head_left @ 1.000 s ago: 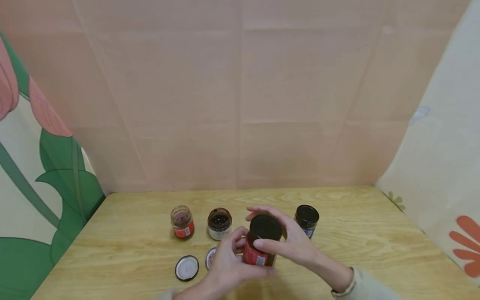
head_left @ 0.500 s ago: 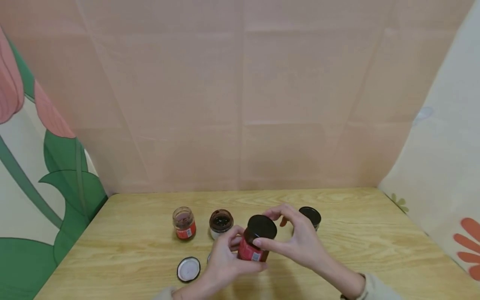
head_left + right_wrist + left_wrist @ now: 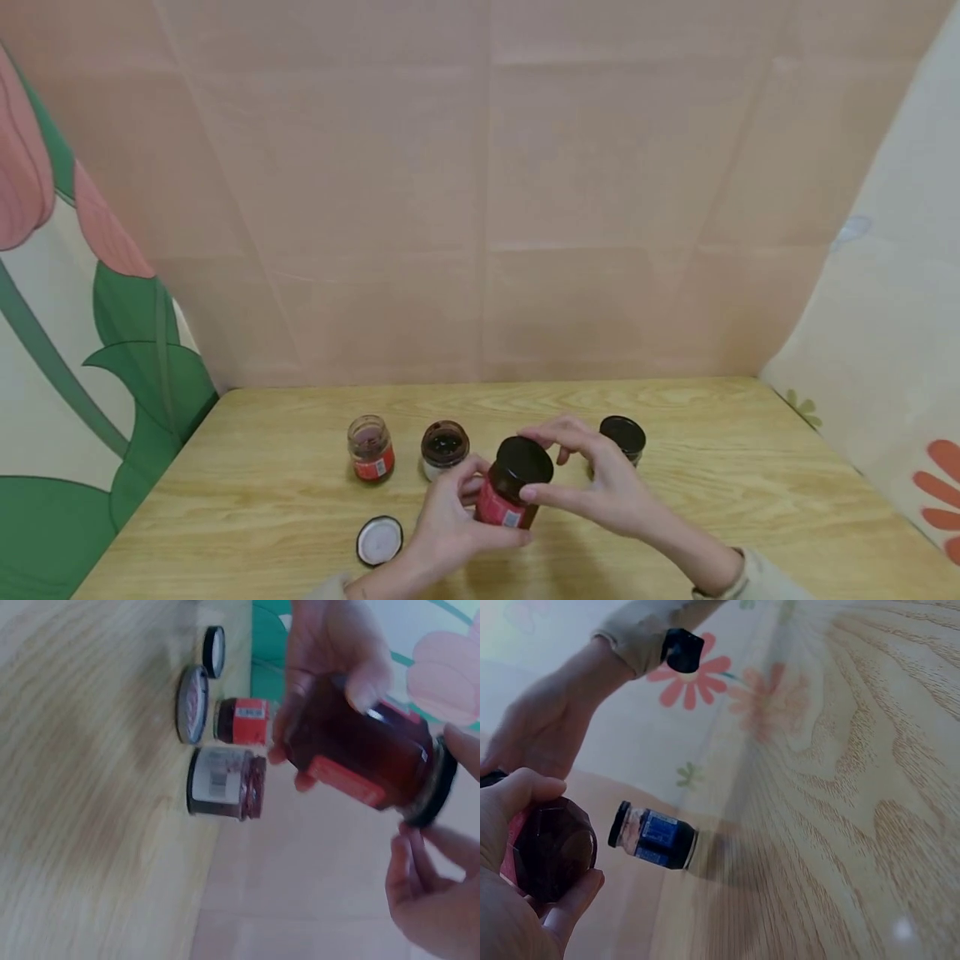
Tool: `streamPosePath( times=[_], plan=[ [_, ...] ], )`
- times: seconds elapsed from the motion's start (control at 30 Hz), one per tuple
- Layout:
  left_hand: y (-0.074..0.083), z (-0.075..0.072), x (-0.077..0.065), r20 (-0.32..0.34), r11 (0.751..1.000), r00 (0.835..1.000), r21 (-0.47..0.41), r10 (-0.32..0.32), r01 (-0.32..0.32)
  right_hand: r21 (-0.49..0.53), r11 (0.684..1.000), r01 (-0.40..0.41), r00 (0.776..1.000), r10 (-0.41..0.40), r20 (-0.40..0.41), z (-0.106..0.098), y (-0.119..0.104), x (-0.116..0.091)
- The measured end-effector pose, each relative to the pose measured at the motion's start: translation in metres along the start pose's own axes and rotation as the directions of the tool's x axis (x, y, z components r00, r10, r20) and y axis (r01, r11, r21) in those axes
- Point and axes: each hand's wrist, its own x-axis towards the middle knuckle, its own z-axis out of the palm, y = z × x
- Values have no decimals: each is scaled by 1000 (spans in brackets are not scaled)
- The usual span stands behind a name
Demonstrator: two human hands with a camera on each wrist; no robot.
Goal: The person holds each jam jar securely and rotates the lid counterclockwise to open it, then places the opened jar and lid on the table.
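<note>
My left hand (image 3: 453,521) grips a dark jar with a red label (image 3: 498,504) around its body and holds it tilted above the table. On the jar sits a black lid (image 3: 525,462). My right hand (image 3: 615,492) pinches the lid's rim, thumb at the near side and fingers at the far side. From the right wrist view, the jar's reddish-brown contents (image 3: 360,742) show through the glass, and the lid (image 3: 437,791) is on its mouth. In the left wrist view the jar's faceted base (image 3: 555,855) faces the camera.
On the wooden table (image 3: 262,467) stand a lidless red-labelled jar (image 3: 371,454) and a lidless white-labelled jar (image 3: 444,450). A black-lidded jar (image 3: 622,436) with a blue label (image 3: 658,838) stands behind my right hand. One loose lid (image 3: 379,542) and another (image 3: 193,705) lie nearby.
The jar has shifted slightly left in both hands. My right fingers have moved round the lid's rim from a wider hold. My left hand now covers the second loose lid in the head view.
</note>
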Motion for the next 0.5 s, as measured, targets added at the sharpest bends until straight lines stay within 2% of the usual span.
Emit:
streamPosePath(
  times=[0.1, 0.17, 0.33, 0.5],
  plan=[
    [-1, 0, 0, 24, 999, 1000, -45, -16, 17, 47, 996, 80, 995, -83, 63, -5, 3, 1],
    [-2, -1, 1, 41, 997, 999, -73, -24, 27, 91, 990, 103, 988, -113, 102, -7, 5, 2],
    [-2, -2, 1, 54, 997, 998, -75, -20, 24, 191, 980, 59, 981, -92, 170, -10, 7, 2],
    [-2, -1, 1, 46, 999, 999, -46, -7, 9, 194, 980, 48, 982, -82, 170, -10, 7, 1]
  ],
)
